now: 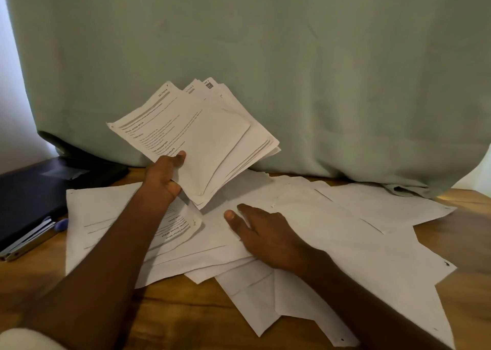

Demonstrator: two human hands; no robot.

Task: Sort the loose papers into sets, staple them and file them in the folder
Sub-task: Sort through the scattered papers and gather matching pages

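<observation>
Loose papers (305, 217) sprawl across the wooden worktop (465, 243), overlapping, their corners running close to the near edge and toward the right side, where bare wood shows. Behind them a green cloth (292, 57) hangs down to the worktop. At far left a dark folder (29, 193) lies beside a stapler (26, 241), just apart from the sheets. The left hand (163, 177) grips a fanned stack (207, 137), raised clear. The right hand (260, 233) rests flat, fingers straight, on the spread.
</observation>
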